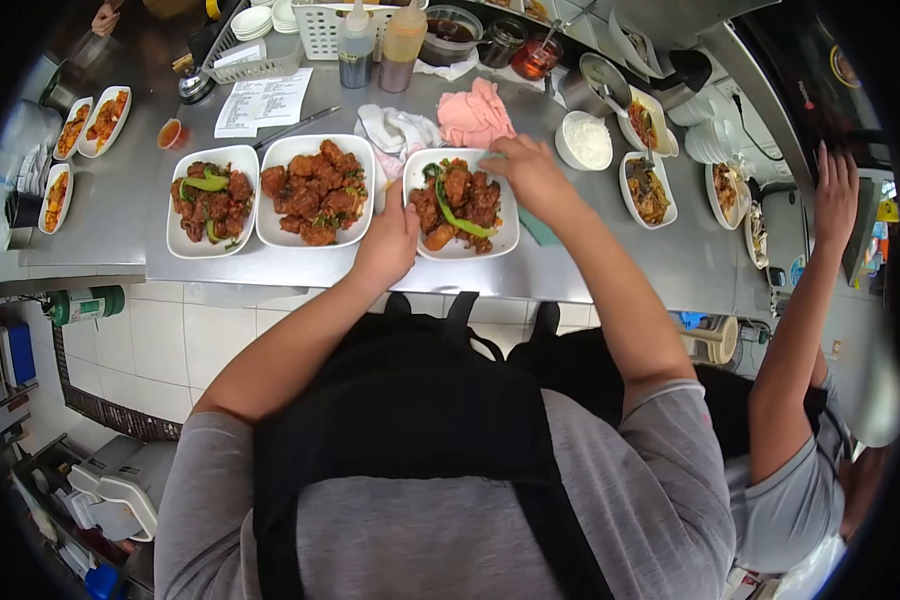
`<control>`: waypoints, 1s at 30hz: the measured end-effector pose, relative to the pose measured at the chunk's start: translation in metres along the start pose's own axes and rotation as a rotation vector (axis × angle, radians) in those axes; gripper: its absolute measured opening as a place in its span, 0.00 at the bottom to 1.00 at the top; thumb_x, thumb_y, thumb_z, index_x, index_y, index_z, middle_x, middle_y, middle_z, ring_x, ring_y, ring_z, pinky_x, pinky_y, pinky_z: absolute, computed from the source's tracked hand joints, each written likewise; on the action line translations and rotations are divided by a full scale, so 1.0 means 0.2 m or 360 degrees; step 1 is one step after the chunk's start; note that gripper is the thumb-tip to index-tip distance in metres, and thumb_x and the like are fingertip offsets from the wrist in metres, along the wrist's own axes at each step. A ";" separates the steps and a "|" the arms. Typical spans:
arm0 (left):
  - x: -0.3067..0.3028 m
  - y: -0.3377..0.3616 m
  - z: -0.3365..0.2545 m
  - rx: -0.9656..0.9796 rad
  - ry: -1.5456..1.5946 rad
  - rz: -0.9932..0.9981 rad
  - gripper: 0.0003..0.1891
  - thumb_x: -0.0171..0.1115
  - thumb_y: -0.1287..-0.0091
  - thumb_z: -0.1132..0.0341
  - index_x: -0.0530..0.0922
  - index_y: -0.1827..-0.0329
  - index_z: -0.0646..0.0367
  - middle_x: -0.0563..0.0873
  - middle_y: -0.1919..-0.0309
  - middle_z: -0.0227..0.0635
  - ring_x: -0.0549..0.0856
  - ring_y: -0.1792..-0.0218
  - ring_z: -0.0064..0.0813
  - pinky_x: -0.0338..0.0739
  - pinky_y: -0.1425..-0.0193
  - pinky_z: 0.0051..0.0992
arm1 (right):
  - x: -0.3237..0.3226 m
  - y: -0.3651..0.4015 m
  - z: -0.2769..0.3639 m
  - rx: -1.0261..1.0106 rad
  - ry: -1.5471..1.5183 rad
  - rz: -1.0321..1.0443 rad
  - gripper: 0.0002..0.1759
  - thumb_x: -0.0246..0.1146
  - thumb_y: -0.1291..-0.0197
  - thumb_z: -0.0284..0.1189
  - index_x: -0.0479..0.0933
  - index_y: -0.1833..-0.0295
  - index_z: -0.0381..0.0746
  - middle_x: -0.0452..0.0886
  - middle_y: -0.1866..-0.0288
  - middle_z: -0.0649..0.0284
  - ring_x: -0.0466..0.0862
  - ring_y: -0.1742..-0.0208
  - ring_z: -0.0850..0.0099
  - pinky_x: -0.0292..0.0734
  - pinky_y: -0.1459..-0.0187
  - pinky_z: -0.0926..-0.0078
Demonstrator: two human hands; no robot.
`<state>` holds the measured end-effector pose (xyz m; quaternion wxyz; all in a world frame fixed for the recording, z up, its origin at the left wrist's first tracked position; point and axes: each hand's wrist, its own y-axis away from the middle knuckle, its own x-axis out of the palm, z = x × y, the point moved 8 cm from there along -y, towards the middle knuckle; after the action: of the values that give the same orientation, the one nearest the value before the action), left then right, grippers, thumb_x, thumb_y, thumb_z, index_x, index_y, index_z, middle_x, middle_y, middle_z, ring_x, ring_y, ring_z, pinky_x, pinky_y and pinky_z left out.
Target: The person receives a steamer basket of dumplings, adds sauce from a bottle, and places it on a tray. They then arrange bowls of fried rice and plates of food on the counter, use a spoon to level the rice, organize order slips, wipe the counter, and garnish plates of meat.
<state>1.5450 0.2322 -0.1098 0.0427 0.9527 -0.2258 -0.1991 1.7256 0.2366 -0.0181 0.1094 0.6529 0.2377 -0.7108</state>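
Observation:
Three white dishes of browned fried pieces stand side by side on the steel counter. My left hand [388, 240] is closed at the left edge of the right dish [511, 232], its fingers pressed on the rim. My right hand [532, 172] reaches over that dish's upper right corner, fingers bent down near the food; whether it pinches anything is too small to tell. A long green pepper [457, 215] lies on this food. The middle dish [368, 150] and the left dish [255, 160] touch or nearly touch. A green cloth [537, 230] lies partly under my right forearm.
Pink cloth [475, 112] and white cloth [395, 130] lie behind the dishes, near sauce bottles [400, 50] and a rice bowl [585, 140]. Paper slips [263, 102] and a pen [300, 125] are back left. A co-worker's arm [805, 300] reaches up at right.

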 end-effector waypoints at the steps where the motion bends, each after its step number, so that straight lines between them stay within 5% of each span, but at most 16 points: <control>1: 0.01 0.00 0.00 -0.0095 0.0005 0.0074 0.23 0.42 0.24 0.63 0.57 0.30 0.63 0.84 0.63 0.61 0.84 0.64 0.58 0.77 0.54 0.47 | -0.02 0.00 0.00 0.0049 0.0000 0.0001 0.17 0.63 0.54 0.18 0.84 0.57 0.42 0.80 0.55 0.60 0.78 0.50 0.59 0.74 0.49 0.65; 3: 0.01 -0.02 -0.02 -0.0044 -0.0051 0.0082 0.24 0.43 0.26 0.65 0.54 0.29 0.64 0.84 0.73 0.51 0.84 0.77 0.49 0.80 0.68 0.43 | -0.04 0.06 -0.10 0.0240 -0.0016 -0.0010 0.18 0.62 0.55 0.16 0.85 0.57 0.43 0.80 0.56 0.59 0.78 0.51 0.59 0.74 0.49 0.65; 5: 0.01 -0.01 -0.02 -0.0095 0.0036 0.0156 0.25 0.43 0.26 0.66 0.53 0.29 0.64 0.84 0.74 0.49 0.84 0.78 0.44 0.80 0.72 0.40 | -0.09 0.18 -0.22 0.0611 -0.0415 -0.0067 0.23 0.57 0.57 0.10 0.86 0.58 0.43 0.79 0.51 0.57 0.79 0.50 0.56 0.75 0.49 0.65; 7: 0.02 -0.01 -0.02 -0.0106 0.0178 0.0222 0.28 0.43 0.28 0.69 0.48 0.27 0.64 0.82 0.77 0.43 0.83 0.82 0.33 0.79 0.81 0.31 | -0.08 0.28 -0.10 0.0644 -0.0351 -0.0050 0.24 0.56 0.57 0.10 0.86 0.58 0.43 0.79 0.52 0.57 0.79 0.50 0.55 0.75 0.48 0.65; 13: 0.05 -0.01 -0.01 -0.0050 0.0341 0.0258 0.30 0.44 0.29 0.70 0.46 0.26 0.64 0.82 0.77 0.46 0.83 0.83 0.35 0.81 0.80 0.32 | -0.03 0.42 0.35 0.0855 0.0226 0.0131 0.21 0.57 0.52 0.12 0.85 0.55 0.41 0.79 0.53 0.58 0.79 0.50 0.56 0.75 0.48 0.64; 16: 0.05 0.02 -0.02 -0.0053 0.0310 0.0400 0.30 0.45 0.29 0.71 0.43 0.28 0.66 0.83 0.76 0.50 0.84 0.83 0.37 0.81 0.81 0.33 | 0.01 0.60 0.24 0.1417 -0.0693 -0.0141 0.14 0.54 0.40 0.16 0.79 0.51 0.37 0.79 0.54 0.55 0.80 0.52 0.61 0.75 0.50 0.69; 18: 0.04 0.05 -0.03 -0.0046 0.0384 0.0381 0.29 0.45 0.29 0.71 0.44 0.30 0.67 0.83 0.76 0.51 0.84 0.83 0.38 0.81 0.82 0.34 | 0.06 0.74 0.18 0.2127 -0.1926 -0.0707 0.14 0.53 0.35 0.18 0.74 0.45 0.34 0.79 0.54 0.55 0.79 0.53 0.63 0.75 0.49 0.70; 22: -0.07 0.10 -0.13 0.0069 0.0457 0.0423 0.23 0.45 0.29 0.71 0.52 0.34 0.68 0.83 0.76 0.54 0.84 0.84 0.40 0.81 0.80 0.36 | 0.07 0.88 0.18 0.2174 -0.1334 -0.1158 0.19 0.54 0.40 0.17 0.71 0.43 0.30 0.78 0.49 0.46 0.79 0.46 0.52 0.72 0.42 0.62; 24: -0.15 0.11 -0.14 0.0331 0.0379 0.0337 0.22 0.45 0.29 0.71 0.53 0.35 0.68 0.83 0.73 0.55 0.84 0.83 0.39 0.79 0.79 0.37 | 0.09 0.75 0.28 0.1611 -0.0387 -0.0577 0.18 0.55 0.40 0.17 0.71 0.43 0.31 0.77 0.47 0.44 0.78 0.44 0.48 0.71 0.40 0.61; 25: -0.24 0.15 -0.18 0.0209 0.0497 0.0470 0.23 0.45 0.29 0.71 0.52 0.33 0.67 0.82 0.74 0.52 0.84 0.83 0.36 0.79 0.79 0.36 | 0.20 0.76 0.27 0.1567 -0.0380 -0.0457 0.20 0.56 0.42 0.17 0.70 0.42 0.31 0.76 0.46 0.44 0.76 0.42 0.46 0.70 0.39 0.59; 28: -0.59 0.28 -0.22 0.0038 0.0655 0.0555 0.23 0.43 0.26 0.71 0.52 0.30 0.62 0.81 0.73 0.44 0.81 0.84 0.28 0.78 0.80 0.29 | 0.21 0.68 0.31 0.1703 -0.0434 -0.0520 0.22 0.58 0.43 0.17 0.69 0.41 0.32 0.75 0.43 0.44 0.74 0.40 0.46 0.69 0.37 0.58; 30: -0.85 0.35 -0.11 -0.0094 0.0606 0.0538 0.24 0.42 0.25 0.70 0.52 0.27 0.53 0.80 0.69 0.37 0.78 0.84 0.21 0.76 0.81 0.22 | 0.08 0.52 0.45 0.1536 -0.0035 -0.0436 0.24 0.62 0.43 0.21 0.70 0.39 0.35 0.70 0.36 0.42 0.71 0.36 0.43 0.67 0.35 0.55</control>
<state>1.3853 0.2449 -0.0152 0.1451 0.9200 -0.3638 -0.0127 1.6925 0.1070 -0.0515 -0.2968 0.5844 -0.0357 -0.7544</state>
